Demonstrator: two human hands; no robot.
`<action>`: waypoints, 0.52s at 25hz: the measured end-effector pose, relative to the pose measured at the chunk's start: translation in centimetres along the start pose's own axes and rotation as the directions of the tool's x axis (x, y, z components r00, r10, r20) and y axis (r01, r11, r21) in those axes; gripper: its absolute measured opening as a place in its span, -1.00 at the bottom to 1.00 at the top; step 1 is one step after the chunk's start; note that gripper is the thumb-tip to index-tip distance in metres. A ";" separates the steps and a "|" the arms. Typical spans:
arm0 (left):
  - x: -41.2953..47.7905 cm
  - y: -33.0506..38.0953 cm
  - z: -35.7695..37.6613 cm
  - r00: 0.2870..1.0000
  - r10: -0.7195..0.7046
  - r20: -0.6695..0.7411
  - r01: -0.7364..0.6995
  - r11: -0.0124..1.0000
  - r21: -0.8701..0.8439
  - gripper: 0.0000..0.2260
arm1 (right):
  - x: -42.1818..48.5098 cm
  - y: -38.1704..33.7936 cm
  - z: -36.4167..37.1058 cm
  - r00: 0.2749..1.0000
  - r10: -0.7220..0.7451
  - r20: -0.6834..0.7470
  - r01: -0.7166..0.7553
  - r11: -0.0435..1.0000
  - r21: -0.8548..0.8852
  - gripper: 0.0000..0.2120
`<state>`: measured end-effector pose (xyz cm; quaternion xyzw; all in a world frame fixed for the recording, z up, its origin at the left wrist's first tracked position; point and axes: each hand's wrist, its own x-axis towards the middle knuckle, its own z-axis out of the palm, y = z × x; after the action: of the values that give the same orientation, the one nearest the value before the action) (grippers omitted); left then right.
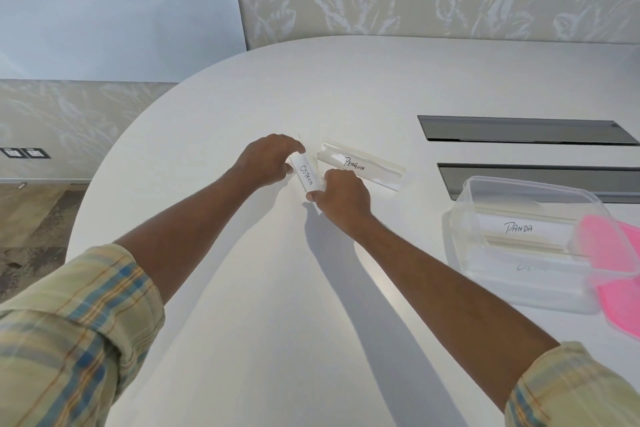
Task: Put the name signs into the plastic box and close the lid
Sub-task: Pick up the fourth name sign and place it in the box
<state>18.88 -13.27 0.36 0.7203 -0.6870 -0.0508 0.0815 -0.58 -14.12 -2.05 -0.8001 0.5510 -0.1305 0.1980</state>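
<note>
A clear name sign marked OSTRICH (307, 175) lies on the white table (214, 107) between my two hands. My left hand (266, 160) grips its far end and my right hand (341, 196) grips its near end. Just to the right lies a second sign marked PENGUIN (360, 164), flat on the table and untouched. At the right stands the clear plastic box (519, 243), open, with a sign marked PANDA (518, 228) and another faintly lettered sign inside. The pink lid (613, 263) leans on the box's right side.
Two dark rectangular slots (526, 130) are set into the table behind the box. The table's rounded edge curves along the left, with floor and wall sockets (24, 152) beyond it. A patterned wall stands behind the table.
</note>
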 end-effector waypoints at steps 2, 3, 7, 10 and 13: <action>0.6 -0.3 0.5 1.000 0.022 -0.009 -0.022 1.000 -0.008 -0.48 | 0.2 0.1 0.4 1.000 -0.001 -0.022 0.001 1.000 -0.013 -0.71; 0.9 -0.4 0.7 1.000 0.026 -0.008 -0.026 1.000 -0.009 -0.46 | 0.3 0.2 0.5 1.000 -0.005 -0.028 0.005 1.000 -0.022 -0.72; 1.9 -0.6 1.4 0.999 0.024 0.021 -0.024 1.000 0.002 -0.48 | 0.6 0.2 0.4 0.999 -0.045 -0.030 0.042 0.995 -0.094 -0.78; 2.2 -0.8 1.5 0.998 0.029 0.059 -0.032 0.998 0.047 -0.57 | 0.8 0.3 0.0 0.999 -0.044 -0.011 0.042 0.990 -0.133 -0.80; 2.1 -1.0 1.5 0.995 0.019 0.100 -0.025 0.998 0.059 -0.57 | 1.1 0.8 -0.3 0.999 -0.045 0.003 0.045 0.989 -0.143 -0.84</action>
<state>19.67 -15.36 -1.17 0.7115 -0.6992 -0.0646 0.0260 -0.96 -15.47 -2.12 -0.8244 0.5409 -0.0950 0.1372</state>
